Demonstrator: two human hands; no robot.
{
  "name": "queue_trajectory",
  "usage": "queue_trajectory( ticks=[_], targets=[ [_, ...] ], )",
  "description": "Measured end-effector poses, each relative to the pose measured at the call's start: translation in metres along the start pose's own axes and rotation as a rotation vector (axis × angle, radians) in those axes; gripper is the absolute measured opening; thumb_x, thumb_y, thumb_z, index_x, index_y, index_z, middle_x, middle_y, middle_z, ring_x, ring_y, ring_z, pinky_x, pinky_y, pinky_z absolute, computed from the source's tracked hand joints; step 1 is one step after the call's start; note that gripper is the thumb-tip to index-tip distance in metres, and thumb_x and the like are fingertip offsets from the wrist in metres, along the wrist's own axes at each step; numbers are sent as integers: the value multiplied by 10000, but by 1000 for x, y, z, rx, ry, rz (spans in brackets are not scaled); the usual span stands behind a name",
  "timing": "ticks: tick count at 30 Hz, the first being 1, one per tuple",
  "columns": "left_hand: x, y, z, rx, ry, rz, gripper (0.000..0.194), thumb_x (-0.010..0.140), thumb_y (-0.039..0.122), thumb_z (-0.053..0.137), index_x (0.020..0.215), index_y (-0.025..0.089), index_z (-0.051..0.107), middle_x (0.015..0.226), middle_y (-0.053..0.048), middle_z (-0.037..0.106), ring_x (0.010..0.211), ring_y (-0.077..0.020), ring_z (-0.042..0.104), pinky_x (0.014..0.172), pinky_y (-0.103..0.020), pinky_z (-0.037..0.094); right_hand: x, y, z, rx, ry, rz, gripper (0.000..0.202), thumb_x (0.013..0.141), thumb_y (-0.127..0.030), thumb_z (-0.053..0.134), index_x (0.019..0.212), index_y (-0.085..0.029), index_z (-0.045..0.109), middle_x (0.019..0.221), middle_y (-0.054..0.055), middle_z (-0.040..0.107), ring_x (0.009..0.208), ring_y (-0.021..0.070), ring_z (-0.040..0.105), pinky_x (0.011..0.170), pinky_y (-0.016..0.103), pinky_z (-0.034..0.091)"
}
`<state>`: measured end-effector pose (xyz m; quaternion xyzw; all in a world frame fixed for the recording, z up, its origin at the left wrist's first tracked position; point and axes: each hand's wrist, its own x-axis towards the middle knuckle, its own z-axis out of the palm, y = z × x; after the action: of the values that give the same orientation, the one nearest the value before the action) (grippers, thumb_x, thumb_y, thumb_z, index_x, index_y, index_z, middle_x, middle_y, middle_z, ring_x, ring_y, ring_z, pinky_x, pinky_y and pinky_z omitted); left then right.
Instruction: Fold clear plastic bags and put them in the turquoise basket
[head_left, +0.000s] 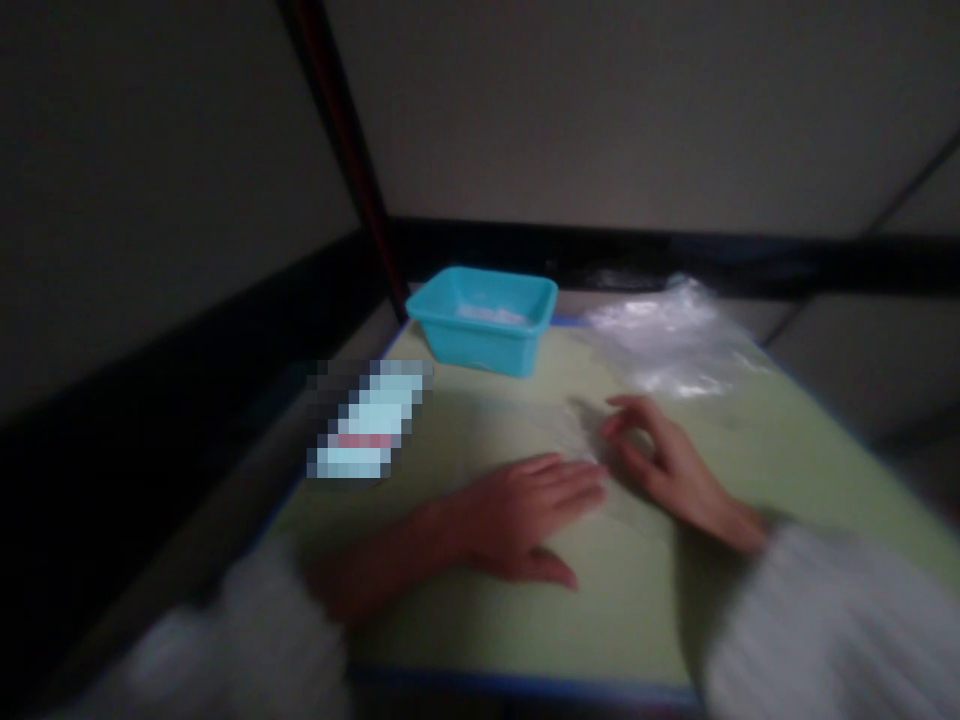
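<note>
My left hand [529,515] lies flat, palm down, on a thin clear plastic sheet or bag [525,425] spread on the yellow-green table top. Its fingers point right and its thumb is held apart. Just to the right, my right hand [664,460] is curled, with thumb and fingertips close together near the sheet's right edge. Whatever sits between those fingertips, if anything, is too small and blurred to make out.
A turquoise basket [484,345] with something pale inside stands at the back of the table [585,620]. Crumpled clear plastic [667,335] lies at the back right. A pixelated phone-like object [371,420] is at the left edge. Walls rise behind.
</note>
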<state>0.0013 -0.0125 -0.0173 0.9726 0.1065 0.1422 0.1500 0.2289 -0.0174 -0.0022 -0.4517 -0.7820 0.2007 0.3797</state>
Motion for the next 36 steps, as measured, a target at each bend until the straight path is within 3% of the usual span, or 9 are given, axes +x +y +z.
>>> queue_trajectory(
  ticks=[7,13,19,25,32,36],
  targets=[
    [0,0,0,45,-30,-31,747,845,626,414,1398,128,342,1480,-151,285,1395,-303,190,1135,-471,159,0,0,5,149,-43,55,324,836,-145,450,1149,-209,403,870,37,627,776,174,608,697,321,505],
    [0,0,-2,76,-87,-56,761,842,652,384,1413,152,322,1502,-116,247,1403,-304,155,1144,-456,138,-2,4,5,166,-1,57,305,842,-134,453,1133,-217,413,910,40,621,835,175,602,722,315,498],
    [0,0,-1,92,-96,-69,771,840,657,378,1413,144,324,1499,-114,260,1406,-313,126,1147,-458,120,-1,2,7,208,-73,106,289,859,-167,464,1139,-203,398,885,30,604,763,156,609,690,298,506],
    [1,-1,-3,126,-51,-113,758,852,633,384,1415,131,310,1511,-144,208,1396,-340,149,1131,-505,126,-2,5,7,175,-25,94,294,856,-171,466,1140,-215,408,923,41,609,815,173,612,693,311,506],
    [2,-1,-4,120,-52,-151,786,866,610,381,1451,118,197,1514,-144,195,1398,-304,171,1134,-480,143,-1,1,5,191,-49,82,288,862,-183,465,1140,-210,395,906,43,615,791,171,618,710,328,516],
    [2,-4,-3,156,9,-188,681,897,536,384,1420,114,279,1489,-152,272,1385,-283,228,1135,-477,168,-2,3,7,205,-78,94,286,872,-200,461,1149,-213,389,938,54,617,821,176,628,724,332,523]
  ],
)
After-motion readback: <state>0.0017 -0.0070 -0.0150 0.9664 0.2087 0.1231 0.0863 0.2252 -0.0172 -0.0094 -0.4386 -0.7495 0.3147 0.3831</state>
